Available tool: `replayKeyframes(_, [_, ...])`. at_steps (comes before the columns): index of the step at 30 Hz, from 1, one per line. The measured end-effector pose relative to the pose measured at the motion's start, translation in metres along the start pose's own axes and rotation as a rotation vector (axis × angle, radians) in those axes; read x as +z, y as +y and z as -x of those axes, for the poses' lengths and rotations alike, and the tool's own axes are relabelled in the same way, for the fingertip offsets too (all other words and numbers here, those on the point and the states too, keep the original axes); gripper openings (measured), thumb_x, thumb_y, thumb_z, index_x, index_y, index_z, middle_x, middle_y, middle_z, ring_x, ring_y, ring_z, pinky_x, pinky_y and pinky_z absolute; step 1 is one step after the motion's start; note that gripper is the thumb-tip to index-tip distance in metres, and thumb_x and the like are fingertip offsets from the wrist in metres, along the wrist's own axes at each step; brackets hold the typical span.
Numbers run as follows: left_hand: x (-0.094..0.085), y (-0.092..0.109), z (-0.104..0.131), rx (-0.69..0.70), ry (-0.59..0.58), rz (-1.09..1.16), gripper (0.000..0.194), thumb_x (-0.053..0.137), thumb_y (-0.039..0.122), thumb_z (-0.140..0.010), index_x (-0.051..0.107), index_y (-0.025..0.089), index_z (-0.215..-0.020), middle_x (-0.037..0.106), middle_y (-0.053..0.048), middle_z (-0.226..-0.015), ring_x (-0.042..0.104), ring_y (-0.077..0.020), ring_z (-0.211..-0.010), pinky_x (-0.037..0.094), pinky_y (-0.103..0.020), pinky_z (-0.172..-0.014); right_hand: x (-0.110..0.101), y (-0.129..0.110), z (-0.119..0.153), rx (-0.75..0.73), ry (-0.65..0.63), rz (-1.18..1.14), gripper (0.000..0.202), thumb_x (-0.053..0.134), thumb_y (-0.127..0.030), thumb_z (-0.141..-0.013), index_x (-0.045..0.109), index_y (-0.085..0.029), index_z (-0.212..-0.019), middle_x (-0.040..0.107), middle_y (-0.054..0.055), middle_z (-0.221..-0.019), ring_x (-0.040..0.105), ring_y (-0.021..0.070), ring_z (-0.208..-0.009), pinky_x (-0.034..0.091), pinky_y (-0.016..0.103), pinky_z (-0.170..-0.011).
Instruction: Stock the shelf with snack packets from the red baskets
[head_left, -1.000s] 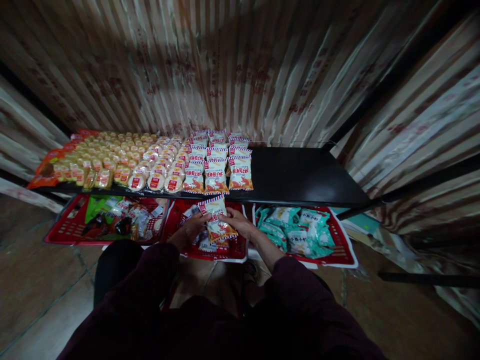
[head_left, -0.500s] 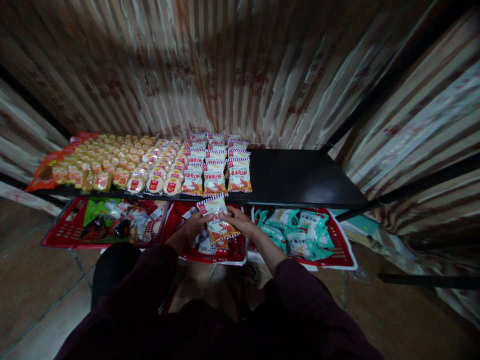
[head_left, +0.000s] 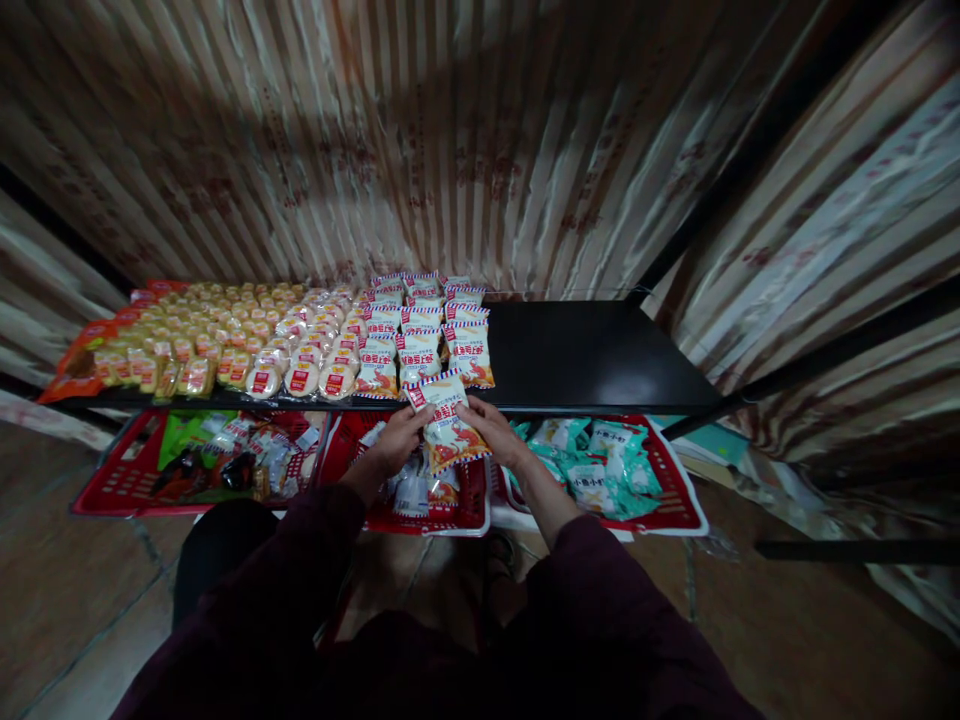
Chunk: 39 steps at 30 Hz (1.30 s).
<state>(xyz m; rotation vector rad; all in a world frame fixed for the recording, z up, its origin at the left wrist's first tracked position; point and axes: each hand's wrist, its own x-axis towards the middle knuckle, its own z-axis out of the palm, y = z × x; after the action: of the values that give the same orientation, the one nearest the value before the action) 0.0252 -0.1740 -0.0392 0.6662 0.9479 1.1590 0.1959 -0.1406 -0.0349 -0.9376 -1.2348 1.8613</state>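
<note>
Between my two hands is a white and orange snack bag [head_left: 451,425] with a striped top edge. My left hand [head_left: 401,437] grips its left side, and my right hand [head_left: 491,430] grips its right side. The bag is held just in front of the shelf edge, above the middle red basket [head_left: 472,515], which has a few similar bags [head_left: 412,492] in it. Behind it on the black shelf [head_left: 577,350], rows of matching snack bags [head_left: 469,352] lean back. Round packaged crackers [head_left: 304,370] stand to their left.
Farther left on the shelf are small yellow packages [head_left: 195,375] and orange bags [head_left: 79,365]. A left red basket [head_left: 112,485] holds mixed snacks; a right red basket [head_left: 679,490] holds teal bags [head_left: 600,470]. Black posts [head_left: 690,240] and a striped curtain [head_left: 450,150] surround the shelf.
Both hands have carried the snack bag slightly up and to the right, closer to the shelf's front edge. The view has shifted a little.
</note>
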Motion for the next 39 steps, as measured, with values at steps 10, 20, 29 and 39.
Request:
replayKeyframes(10, [0.047,0.002,-0.008,0.134,0.000,0.015,0.051,0.076,0.042,-0.062,0.062,0.015,-0.104,0.070,-0.008,-0.103,0.063,-0.0243,-0.101,0.046,-0.039,-0.093,-0.019,-0.010,-0.002,-0.106,0.205,-0.074,0.050,0.073,-0.058,-0.063,0.066,-0.020,-0.095,0.073,0.005,-0.087,0.067,0.0225,-0.075,0.053,0.033,-0.069])
replayKeyframes(20, [0.068,-0.010,-0.031,0.288,0.314,-0.446,0.025,0.052,0.040,-0.082,0.061,0.017,-0.087,0.065,-0.005,-0.086,0.058,-0.0189,-0.084,0.046,-0.032,-0.083,-0.038,-0.009,-0.007,-0.233,0.440,0.218,0.052,0.056,-0.070,-0.070,0.065,-0.019,-0.077,0.068,0.001,-0.068,0.062,0.0204,-0.071,0.047,0.028,-0.061])
replayKeyframes(29, [0.079,-0.014,-0.039,0.373,0.334,-0.552,0.024,0.049,0.040,-0.084,0.060,0.020,-0.093,0.063,-0.006,-0.090,0.055,-0.0217,-0.088,0.042,-0.033,-0.088,-0.044,-0.019,-0.002,-0.283,0.546,0.214,0.051,0.058,-0.070,-0.069,0.061,-0.019,-0.067,0.065,0.000,-0.063,0.058,0.0179,-0.063,0.044,0.026,-0.055])
replayKeyframes(39, [0.097,-0.007,-0.045,0.448,0.450,-0.614,0.040,0.055,0.029,-0.081,0.048,0.020,-0.120,0.058,-0.006,-0.095,0.056,-0.0192,-0.086,0.041,-0.032,-0.088,-0.054,-0.025,-0.001,-0.277,0.469,-0.050,0.054,0.065,-0.067,-0.066,0.067,-0.019,-0.092,0.073,0.003,-0.079,0.067,0.0251,-0.076,0.053,0.035,-0.068])
